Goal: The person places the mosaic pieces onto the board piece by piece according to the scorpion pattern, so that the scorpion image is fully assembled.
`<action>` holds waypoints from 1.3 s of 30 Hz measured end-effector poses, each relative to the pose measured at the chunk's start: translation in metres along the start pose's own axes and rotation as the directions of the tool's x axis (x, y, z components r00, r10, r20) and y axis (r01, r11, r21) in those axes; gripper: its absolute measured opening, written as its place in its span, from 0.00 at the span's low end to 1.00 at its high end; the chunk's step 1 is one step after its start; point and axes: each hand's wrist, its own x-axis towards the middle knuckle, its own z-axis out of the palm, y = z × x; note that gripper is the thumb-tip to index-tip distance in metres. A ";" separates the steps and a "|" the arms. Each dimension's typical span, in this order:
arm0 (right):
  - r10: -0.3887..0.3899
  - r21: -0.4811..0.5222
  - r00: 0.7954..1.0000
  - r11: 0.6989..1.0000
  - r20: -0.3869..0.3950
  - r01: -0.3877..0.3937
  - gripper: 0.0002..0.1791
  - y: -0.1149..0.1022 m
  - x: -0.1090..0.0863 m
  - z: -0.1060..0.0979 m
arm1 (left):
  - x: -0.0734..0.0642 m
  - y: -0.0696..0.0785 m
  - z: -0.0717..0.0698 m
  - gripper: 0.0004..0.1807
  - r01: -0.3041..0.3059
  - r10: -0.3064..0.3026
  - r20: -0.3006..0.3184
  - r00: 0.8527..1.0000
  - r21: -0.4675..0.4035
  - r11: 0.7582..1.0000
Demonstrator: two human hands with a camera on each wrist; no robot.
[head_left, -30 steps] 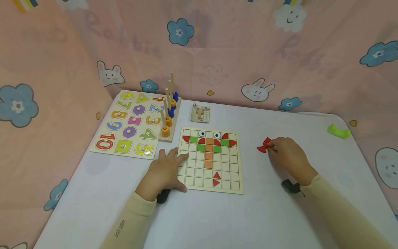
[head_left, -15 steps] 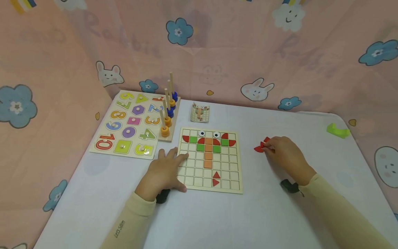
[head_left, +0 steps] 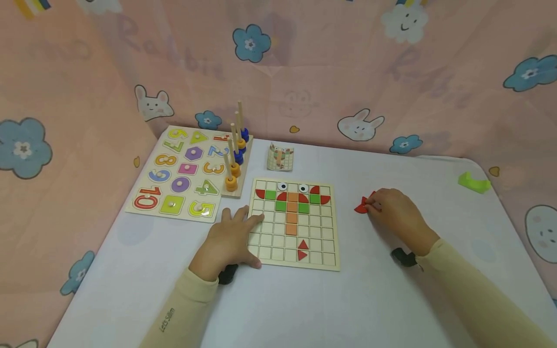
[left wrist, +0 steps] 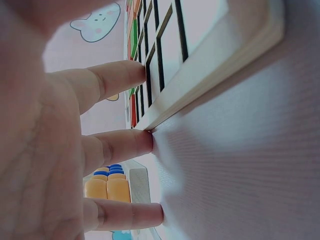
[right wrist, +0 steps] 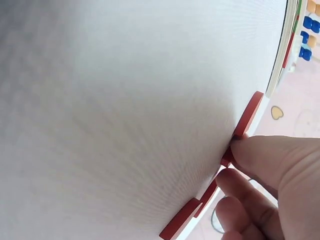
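Observation:
A wooden grid board [head_left: 322, 227] lies mid-table with red, green and orange tiles and two eye tiles. My left hand [head_left: 232, 237] rests flat on its left edge, fingers [left wrist: 120, 145] straight against the board's rim [left wrist: 220, 65]. To the right of the board, my right hand [head_left: 391, 210] pinches a red tile [head_left: 360, 208] from a small cluster of red tiles on the white tabletop. In the right wrist view the thumb and a fingertip [right wrist: 270, 170] press on the edge of one red tile [right wrist: 247, 115], and other red tiles [right wrist: 182, 222] lie beside it.
A number puzzle board [head_left: 183, 174] and a peg stacker with orange and blue rings [head_left: 235, 164] sit at the back left. A small pattern card [head_left: 280, 158] stands behind the grid board. A green object [head_left: 473, 182] lies at the far right. Pink printed cloth surrounds the table.
My right hand has slid slightly left with the red tile at its fingertips. The left hand and the board have stayed in place.

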 end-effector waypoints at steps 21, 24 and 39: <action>-0.072 0.190 0.997 0.980 0.028 0.065 0.15 -0.072 0.053 -0.010 | -0.001 0.000 -0.001 0.63 0.005 -0.005 -0.002 1.000 0.001 1.000; -0.182 0.203 0.983 0.964 0.026 0.173 0.14 -0.107 0.073 -0.005 | 0.000 0.000 0.000 0.63 0.004 -0.004 -0.002 1.000 0.004 1.000; -0.465 0.033 0.884 0.885 0.043 0.464 0.08 -0.187 0.122 0.027 | -0.001 -0.001 -0.001 0.62 -0.009 0.009 -0.008 1.000 0.017 1.000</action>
